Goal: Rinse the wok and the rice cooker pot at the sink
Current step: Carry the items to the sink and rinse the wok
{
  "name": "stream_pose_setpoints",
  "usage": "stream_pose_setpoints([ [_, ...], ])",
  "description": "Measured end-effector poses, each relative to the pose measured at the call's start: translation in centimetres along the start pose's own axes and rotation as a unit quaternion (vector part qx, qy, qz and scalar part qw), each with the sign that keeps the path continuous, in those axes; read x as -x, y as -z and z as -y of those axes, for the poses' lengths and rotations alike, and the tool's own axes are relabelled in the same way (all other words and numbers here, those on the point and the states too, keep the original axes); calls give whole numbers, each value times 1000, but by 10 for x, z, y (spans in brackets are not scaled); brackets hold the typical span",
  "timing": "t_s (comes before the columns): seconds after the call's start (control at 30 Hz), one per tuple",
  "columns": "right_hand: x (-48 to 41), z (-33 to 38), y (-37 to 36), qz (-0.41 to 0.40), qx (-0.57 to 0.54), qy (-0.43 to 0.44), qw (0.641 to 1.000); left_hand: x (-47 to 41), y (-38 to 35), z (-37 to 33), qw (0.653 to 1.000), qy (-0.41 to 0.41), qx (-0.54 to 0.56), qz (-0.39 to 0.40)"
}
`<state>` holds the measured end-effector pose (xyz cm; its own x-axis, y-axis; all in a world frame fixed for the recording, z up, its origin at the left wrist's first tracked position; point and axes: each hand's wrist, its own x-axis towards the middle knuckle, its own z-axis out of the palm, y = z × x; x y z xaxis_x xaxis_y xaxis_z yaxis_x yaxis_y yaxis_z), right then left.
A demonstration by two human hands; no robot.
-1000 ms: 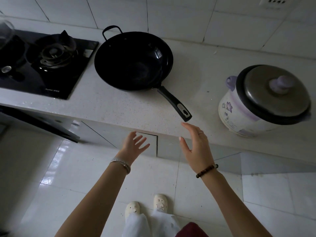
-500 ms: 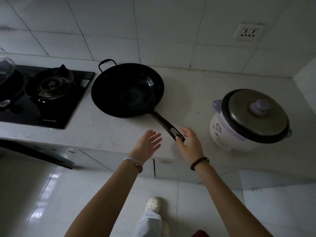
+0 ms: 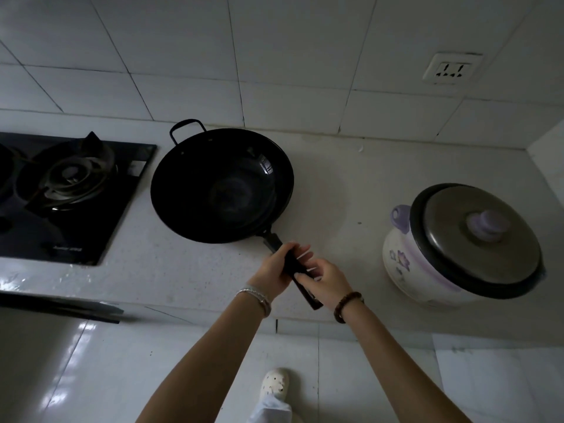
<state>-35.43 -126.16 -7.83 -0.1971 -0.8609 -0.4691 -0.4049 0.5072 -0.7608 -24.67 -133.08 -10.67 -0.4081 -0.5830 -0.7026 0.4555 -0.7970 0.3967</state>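
Note:
A black wok (image 3: 222, 186) sits on the white counter (image 3: 335, 193), its long handle pointing toward me over the counter edge. My left hand (image 3: 273, 271) grips the upper part of that handle. My right hand (image 3: 325, 282) grips the lower part, just behind the left. The white rice cooker (image 3: 457, 245) with purple flowers and a metal lid stands to the right on the counter; its inner pot is hidden under the lid. No sink is in view.
A black gas hob (image 3: 67, 190) lies left of the wok. A tiled wall with a socket (image 3: 450, 70) runs behind the counter. A side wall closes the counter at the far right. Below are cabinet fronts and a glossy tiled floor (image 3: 91, 361).
Both hands rose from below the counter edge to the wok handle and closed round it. The view tilted up toward the wall.

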Motion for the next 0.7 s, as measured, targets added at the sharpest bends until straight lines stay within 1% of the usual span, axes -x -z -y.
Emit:
stream_pose_setpoints([
  [0.13,-10,4,-12,85,-36,-43,995,-2,8,-3,1000,23,-10,-6],
  [0.23,-13,10,-21,101,-28,-59,993,-3,15,-6,999,14,-42,-1],
  [0.37,-17,13,-33,82,-1,-80,993,0,15,-8,999,19,-45,-14],
  [0.43,-17,14,-38,55,-1,-83,995,0,13,-7,998,12,-59,-32],
  [0.57,-14,15,-47,-21,35,-38,998,1,10,-5,993,-11,-93,-73],
  [0.7,-7,19,-54,-47,43,-21,998,6,12,-5,991,-20,-99,-87],
])
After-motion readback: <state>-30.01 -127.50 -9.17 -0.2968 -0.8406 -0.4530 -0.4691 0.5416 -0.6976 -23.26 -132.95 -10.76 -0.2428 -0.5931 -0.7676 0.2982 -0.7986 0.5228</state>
